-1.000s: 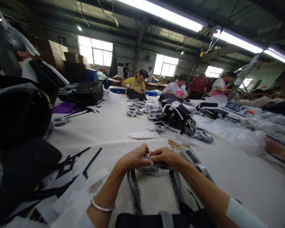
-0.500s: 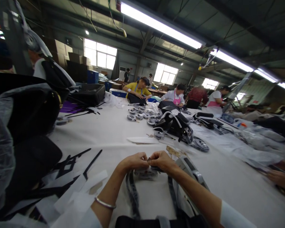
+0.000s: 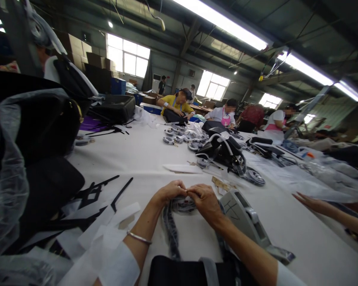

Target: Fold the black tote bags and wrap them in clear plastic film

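One wrapped strap coil, left hand and right hand fingers pinched on it

Single head-worn view, at near edge of table, facing forward and slightly down along it, close over left hand and right hand

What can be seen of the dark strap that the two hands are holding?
The dark strap looks grey-black and slightly glossy, perhaps wrapped in clear film; that is not certain. Its upper end is bunched into a loop where the left hand and the right hand pinch it together. One length runs down across the white table to the black bag at the bottom edge. The right forearm hides most of the other side.
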`<state>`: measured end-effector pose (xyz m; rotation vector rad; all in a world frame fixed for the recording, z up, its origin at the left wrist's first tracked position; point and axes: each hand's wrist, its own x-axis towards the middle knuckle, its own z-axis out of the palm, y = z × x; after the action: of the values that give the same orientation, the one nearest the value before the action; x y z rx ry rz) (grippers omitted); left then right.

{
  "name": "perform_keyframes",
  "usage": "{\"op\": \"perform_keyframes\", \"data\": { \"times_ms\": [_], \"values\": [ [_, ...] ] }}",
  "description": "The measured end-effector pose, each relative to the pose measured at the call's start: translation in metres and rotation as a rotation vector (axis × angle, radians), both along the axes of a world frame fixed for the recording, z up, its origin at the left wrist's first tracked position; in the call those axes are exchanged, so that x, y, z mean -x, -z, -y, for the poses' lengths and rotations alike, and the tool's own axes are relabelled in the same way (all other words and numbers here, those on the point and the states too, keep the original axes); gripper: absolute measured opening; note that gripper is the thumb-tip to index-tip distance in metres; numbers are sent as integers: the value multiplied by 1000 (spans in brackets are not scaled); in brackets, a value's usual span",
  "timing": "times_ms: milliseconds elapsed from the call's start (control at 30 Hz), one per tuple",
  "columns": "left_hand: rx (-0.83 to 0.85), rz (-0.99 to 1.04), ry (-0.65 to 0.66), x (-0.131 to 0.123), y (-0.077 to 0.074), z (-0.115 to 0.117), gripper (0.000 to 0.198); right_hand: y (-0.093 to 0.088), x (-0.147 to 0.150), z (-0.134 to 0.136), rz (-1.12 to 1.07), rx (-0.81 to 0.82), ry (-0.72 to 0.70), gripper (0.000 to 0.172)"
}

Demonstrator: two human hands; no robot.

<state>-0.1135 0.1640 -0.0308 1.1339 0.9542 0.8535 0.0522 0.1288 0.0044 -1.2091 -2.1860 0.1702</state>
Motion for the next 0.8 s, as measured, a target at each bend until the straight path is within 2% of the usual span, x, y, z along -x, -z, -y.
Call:
{"op": "perform_keyframes", "data": {
  "times_ms": [100, 267, 467, 667, 800],
  "values": [
    [19, 46, -1, 2, 3, -1, 18, 2, -3, 2, 100, -76, -54, 19],
    [47, 122, 65, 8, 2, 1, 15, 4, -3, 3, 195, -197, -64, 25],
    [41, 154, 122, 13, 2, 3, 29, 13, 0, 4, 127, -305, -59, 24],
    [42, 130, 61, 13, 3, 0, 29, 22, 5, 4, -13, -283, -57, 20],
    [38, 115, 3, 12, 3, -1, 26, 16, 11, 7, -21, -208, -16, 18]
  ]
}}
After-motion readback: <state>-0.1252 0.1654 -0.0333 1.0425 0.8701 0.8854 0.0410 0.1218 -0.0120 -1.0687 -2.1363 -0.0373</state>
